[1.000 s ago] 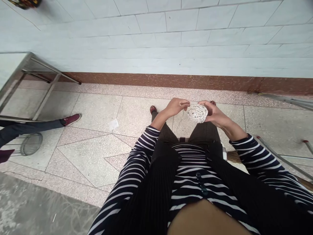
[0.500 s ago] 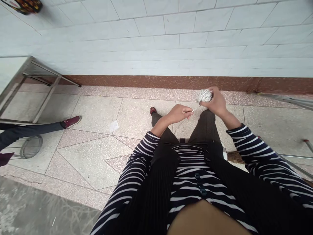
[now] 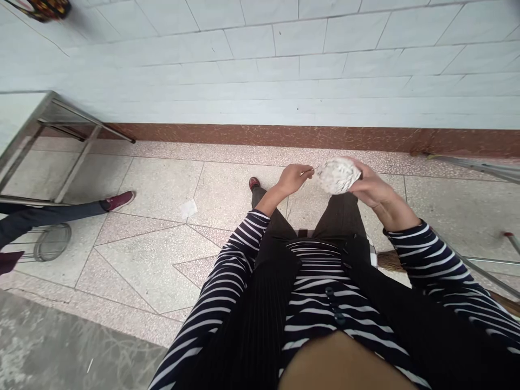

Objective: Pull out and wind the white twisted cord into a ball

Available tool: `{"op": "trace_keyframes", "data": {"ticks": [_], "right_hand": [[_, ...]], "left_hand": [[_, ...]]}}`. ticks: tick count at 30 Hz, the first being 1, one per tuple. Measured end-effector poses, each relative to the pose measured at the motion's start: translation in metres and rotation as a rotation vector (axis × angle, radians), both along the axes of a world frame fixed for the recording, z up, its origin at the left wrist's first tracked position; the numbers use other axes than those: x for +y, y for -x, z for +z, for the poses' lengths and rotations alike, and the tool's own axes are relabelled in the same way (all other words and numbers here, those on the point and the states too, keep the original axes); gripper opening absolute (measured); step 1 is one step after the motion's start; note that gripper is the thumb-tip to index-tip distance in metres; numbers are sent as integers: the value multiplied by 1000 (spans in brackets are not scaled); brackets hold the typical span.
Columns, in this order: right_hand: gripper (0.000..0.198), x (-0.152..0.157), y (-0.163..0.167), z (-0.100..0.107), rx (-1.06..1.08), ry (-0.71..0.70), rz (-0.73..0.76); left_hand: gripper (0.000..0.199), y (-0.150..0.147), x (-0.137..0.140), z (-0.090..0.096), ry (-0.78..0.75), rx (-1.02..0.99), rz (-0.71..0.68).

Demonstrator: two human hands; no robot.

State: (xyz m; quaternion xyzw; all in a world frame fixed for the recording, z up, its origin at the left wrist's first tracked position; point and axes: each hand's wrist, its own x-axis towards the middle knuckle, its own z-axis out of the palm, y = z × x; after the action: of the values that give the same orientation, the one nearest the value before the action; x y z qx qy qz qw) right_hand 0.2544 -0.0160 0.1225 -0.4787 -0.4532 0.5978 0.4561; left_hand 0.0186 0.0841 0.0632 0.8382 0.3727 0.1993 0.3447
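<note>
In front of my knees, my right hand (image 3: 371, 189) is wrapped round a ball of white string (image 3: 338, 176) with dark flecks. The ball's broad side faces up, slightly blurred. My left hand (image 3: 297, 179) is just left of it, thumb and fingers pinched together. A thin strand appears to run from these fingertips to the ball, though it is faint. The two hands stay apart, with the ball between them.
A white tiled wall (image 3: 260, 81) with a brown skirting strip is ahead. On the left stand a metal-framed table (image 3: 52, 97), another person's leg (image 3: 60, 216) and a wire stool (image 3: 52, 242). A broom (image 3: 390, 261) and metal legs (image 3: 487, 260) lie right. White paper (image 3: 189, 208) is on the floor.
My right hand has turned and come slightly nearer, so the string ball shows its wide face. My left hand has risen a little and drawn slightly left.
</note>
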Motion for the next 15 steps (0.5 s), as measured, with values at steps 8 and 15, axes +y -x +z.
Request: {"op": "trace_keyframes", "data": {"ticks": [8, 15], "right_hand": [[79, 68, -32, -23, -684, -302, -508], [52, 27, 15, -49, -398, 56, 70]], "left_hand": [[36, 3, -36, 2, 377, -76, -180], [30, 4, -13, 44, -20, 82, -171]]}}
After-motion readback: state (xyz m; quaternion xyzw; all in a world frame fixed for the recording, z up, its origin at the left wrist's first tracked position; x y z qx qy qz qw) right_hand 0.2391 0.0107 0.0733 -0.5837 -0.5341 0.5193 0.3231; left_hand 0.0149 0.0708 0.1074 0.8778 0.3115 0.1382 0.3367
